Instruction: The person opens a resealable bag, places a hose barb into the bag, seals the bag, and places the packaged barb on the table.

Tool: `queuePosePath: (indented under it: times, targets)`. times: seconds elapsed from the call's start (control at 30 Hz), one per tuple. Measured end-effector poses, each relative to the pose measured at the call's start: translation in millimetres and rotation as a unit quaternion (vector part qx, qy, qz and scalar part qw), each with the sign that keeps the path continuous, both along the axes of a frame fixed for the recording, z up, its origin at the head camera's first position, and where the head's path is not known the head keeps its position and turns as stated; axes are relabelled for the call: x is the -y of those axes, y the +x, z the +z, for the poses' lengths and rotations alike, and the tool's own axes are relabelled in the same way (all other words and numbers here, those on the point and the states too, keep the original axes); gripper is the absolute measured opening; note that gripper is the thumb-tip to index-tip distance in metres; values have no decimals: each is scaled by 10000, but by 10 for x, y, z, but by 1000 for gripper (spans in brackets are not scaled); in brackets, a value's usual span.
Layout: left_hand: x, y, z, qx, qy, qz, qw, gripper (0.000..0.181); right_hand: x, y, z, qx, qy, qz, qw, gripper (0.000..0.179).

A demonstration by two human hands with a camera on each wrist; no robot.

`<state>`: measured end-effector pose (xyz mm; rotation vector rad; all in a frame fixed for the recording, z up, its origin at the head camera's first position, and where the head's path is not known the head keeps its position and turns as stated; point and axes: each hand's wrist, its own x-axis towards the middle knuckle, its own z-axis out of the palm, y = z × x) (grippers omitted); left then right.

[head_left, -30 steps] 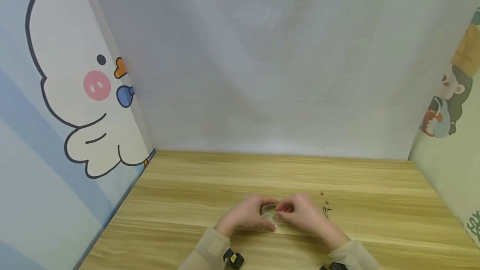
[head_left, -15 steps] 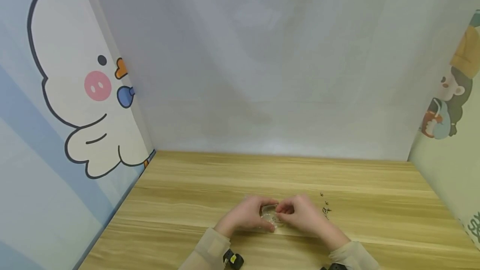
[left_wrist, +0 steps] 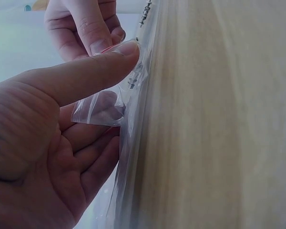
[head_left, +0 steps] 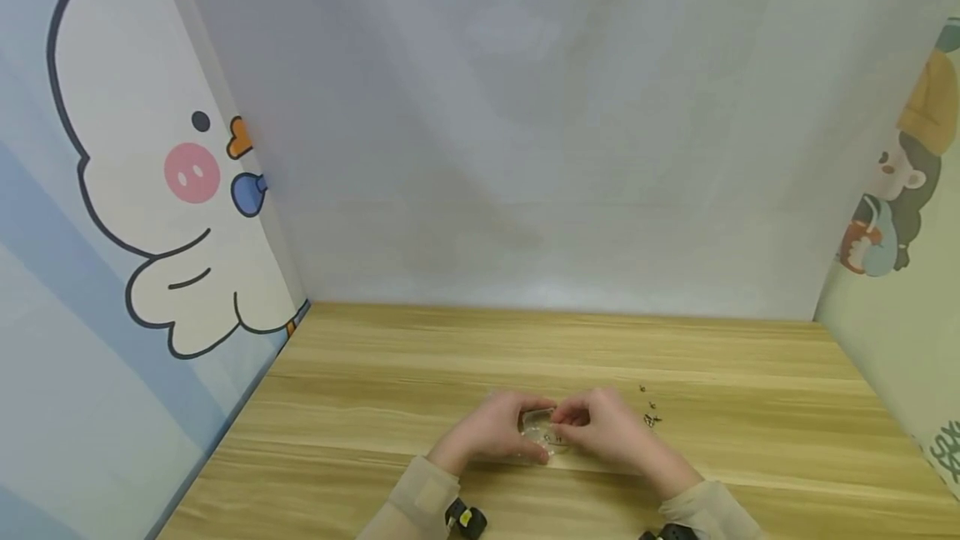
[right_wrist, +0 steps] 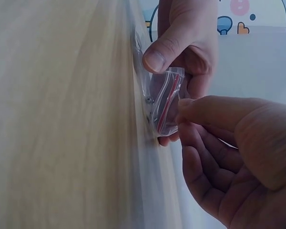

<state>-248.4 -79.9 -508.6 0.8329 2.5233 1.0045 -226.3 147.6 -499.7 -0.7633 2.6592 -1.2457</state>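
Observation:
A small clear zip bag (head_left: 537,421) with a red seal line (right_wrist: 168,104) lies low over the wooden table, its mouth toward the right. My left hand (head_left: 497,427) holds it between thumb and fingers, the thumb along one edge. From the other side my right hand (head_left: 609,432) pinches the edge of the mouth with thumb and forefinger. Small metal screws (left_wrist: 133,82) show through the plastic in the left wrist view. Several loose screws (head_left: 651,420) lie on the table just right of my right hand. The right hand's other fingers are curled in.
The wood-grain table (head_left: 375,357) runs back to a grey-white curtain wall (head_left: 525,148). Printed cartoon panels (head_left: 150,190) stand at the left and right sides. Dark wrist cameras (head_left: 467,518) sit below both hands.
Both hands keep nearly the same place on the bag. A second dark bit now shows inside it, and the screw lowest in the loose group no longer shows. The view has shifted slightly.

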Motion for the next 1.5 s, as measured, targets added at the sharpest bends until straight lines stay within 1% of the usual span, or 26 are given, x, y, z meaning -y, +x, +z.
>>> queuePosePath:
  times: [0.3,0.5,0.7,0.9,1.07,1.2,1.5]
  targets:
    - [6,-16,-2,-54,-9,13,10000,73,-19,-9,23,62,-27,-4,10000,6]
    - [8,-3,0,-40,-26,29,10000,75,-65,-11,16,134,-106,38,9998,9]
    - [9,16,10,65,59,68,9999,73,-113,-19,8,-8,-86,24,10000,9]
    - [14,15,16,-43,-4,34,10000,72,-152,-21,30,-110,-60,-60,9999,9]
    - [14,14,24,-132,-79,8,9999,73,-192,-19,52,-11,-74,-46,10000,11]
    - [12,10,19,-157,-116,10,9998,73,-243,-25,56,100,-130,-8,9999,12]
    - [10,11,5,-119,-76,43,9999,74,-426,-35,26,78,-103,-100,9999,12]
